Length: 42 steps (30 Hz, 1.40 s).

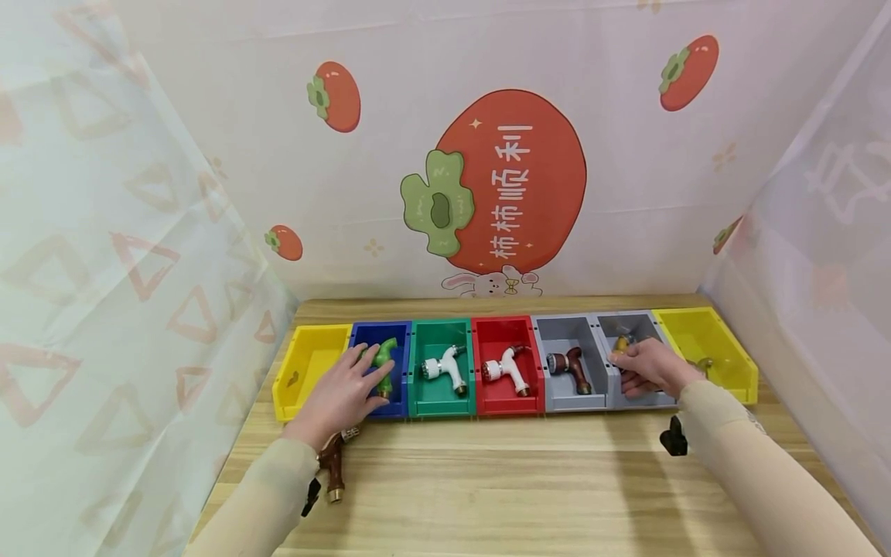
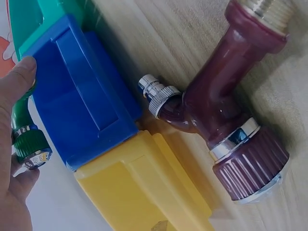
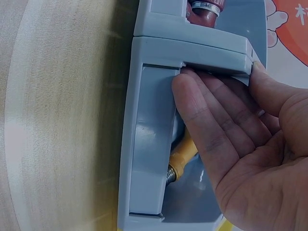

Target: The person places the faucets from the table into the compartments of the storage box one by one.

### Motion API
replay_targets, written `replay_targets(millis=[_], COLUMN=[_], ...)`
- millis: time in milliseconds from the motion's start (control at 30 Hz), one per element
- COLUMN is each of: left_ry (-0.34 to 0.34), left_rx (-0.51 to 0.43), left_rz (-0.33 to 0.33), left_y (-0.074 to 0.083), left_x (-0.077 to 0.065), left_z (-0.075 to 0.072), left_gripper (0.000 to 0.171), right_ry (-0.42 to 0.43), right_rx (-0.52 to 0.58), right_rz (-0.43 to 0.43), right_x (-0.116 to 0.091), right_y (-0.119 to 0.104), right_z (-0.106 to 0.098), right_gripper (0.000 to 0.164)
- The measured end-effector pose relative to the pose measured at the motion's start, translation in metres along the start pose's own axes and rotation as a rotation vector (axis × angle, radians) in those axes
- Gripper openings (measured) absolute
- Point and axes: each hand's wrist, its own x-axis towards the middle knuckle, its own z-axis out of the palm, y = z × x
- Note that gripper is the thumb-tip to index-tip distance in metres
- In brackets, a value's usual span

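My left hand [image 1: 344,394] holds a green faucet [image 1: 385,357] over the blue bin [image 1: 400,406], its fingers spread about the body. In the left wrist view the green ribbed knob [image 2: 32,147] shows between thumb and fingertips. My right hand [image 1: 650,367] reaches into the right-hand grey bin [image 3: 144,144], fingers extended toward the divider and the thumb at its rim. A yellow faucet [image 3: 183,155] lies in that bin, partly hidden behind the fingers. Below my left wrist, a dark red faucet [image 2: 216,91] with a ribbed knob lies on the wooden table [image 1: 487,487].
White faucets lie in the green bin [image 1: 444,406] and red bin [image 1: 511,406]. Another dark red faucet [image 1: 572,370] sits in the left-hand grey bin. Yellow bins [image 1: 313,356] end the row; the right one holds a small brass-coloured piece [image 1: 704,363]. Printed cloth walls [image 1: 487,46] enclose the table.
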Motion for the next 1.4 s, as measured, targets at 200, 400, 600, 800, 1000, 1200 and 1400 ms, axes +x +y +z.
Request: replay_targets(millis=[200,400,600,800,1000,1200,1400], left_ry=[-0.047,-0.091,-0.108,-0.115,-0.121,-0.117,-0.096], left_rx=[-0.012,-0.036,-0.058,-0.070,-0.068,-0.063,-0.052], left_rz=[-0.040,-0.073,-0.102,-0.106,-0.120,-0.117,-0.105], left_y=[-0.003,-0.002,-0.004,-0.005,-0.006,-0.007,-0.007], left_x=[0.004,0.009,0.012,0.013,0.012,0.012,0.012], left_z=[0.003,0.005,0.009,0.015,0.017,0.020,0.022], left_gripper=[0.069,0.069,0.068,0.067,0.067,0.067,0.067], right_ry=[-0.003,-0.002,0.003,0.005,0.005,0.003,0.003], right_rx=[0.000,0.006,0.004,0.014,0.005,-0.002,-0.007], right_rz=[-0.004,-0.004,-0.001,0.003,0.001,-0.004,-0.004], right_x=[0.000,0.000,0.000,0.000,0.000,0.000,-0.001], right_y=[0.000,0.001,0.001,0.000,0.000,0.000,0.000], right_z=[0.000,0.000,0.001,0.001,0.001,0.001,0.001], right_gripper=[0.038,0.038,0.038,0.037,0.036,0.036,0.036])
